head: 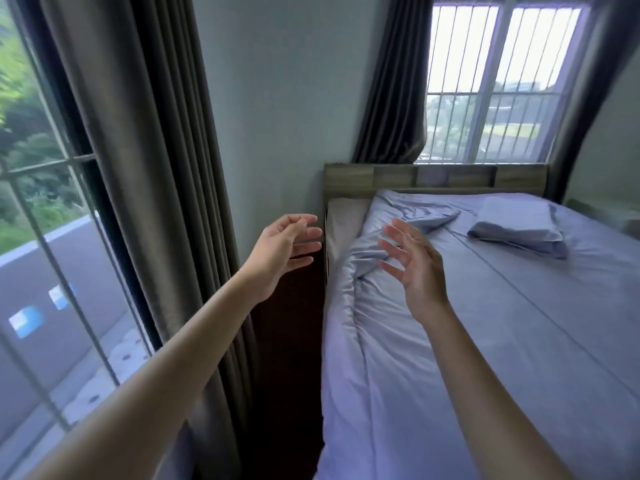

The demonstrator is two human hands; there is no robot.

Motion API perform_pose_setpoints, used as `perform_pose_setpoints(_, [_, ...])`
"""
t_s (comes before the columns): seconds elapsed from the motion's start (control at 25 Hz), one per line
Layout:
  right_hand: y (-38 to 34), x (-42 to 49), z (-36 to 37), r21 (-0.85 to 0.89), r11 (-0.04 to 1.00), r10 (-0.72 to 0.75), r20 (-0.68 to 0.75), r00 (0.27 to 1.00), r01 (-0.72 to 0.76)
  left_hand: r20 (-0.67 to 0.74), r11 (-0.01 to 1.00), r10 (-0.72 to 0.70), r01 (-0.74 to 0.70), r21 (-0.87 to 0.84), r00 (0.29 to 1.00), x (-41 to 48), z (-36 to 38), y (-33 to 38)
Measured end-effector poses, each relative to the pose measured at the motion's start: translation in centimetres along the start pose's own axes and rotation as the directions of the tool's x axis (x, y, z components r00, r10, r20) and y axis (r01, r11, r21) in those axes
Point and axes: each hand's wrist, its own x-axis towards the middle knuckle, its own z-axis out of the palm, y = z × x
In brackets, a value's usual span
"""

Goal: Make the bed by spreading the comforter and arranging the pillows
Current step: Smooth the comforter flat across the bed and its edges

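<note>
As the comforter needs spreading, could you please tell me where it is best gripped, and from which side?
Probably the raised, bunched folds of the comforter near the headboard, reached from the near side, where the left hand and right hand hover open. Those ridges stand up enough to pinch; the rest lies flat.

A narrow dark gap (287, 323) runs between the curtain (156, 168) and the bed's left edge, closed at the far end by the wall (277, 98) and headboard (436, 176). Above the comforter (450, 341) the way is open. Bunched folds rise at its near-left, and a pillow (519, 223) lies farther right.
</note>
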Motion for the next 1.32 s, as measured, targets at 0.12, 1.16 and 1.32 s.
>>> perform_pose_setpoints(0.12, [2.2,1.9,2.6,-0.012,1.000,-0.003,-0.049,0.999,0.003,0.037,0.999,-0.037,0.036,0.009,0.999,3.2,-2.9,-0.8])
perform_pose_setpoints(1.16, [21.3,44.9,0.7,-0.251,0.961,0.001,-0.405,0.914,-0.112,0.374,0.933,-0.329,0.236,0.272,0.867,59.2,-6.0,-17.6])
perform_pose_setpoints(1.32, [25.3,51.7,-0.8,-0.263,0.955,-0.015,-0.495,0.869,-0.134,0.423,0.931,-0.349,0.260,0.256,0.836,68.4,-5.2,-21.4])
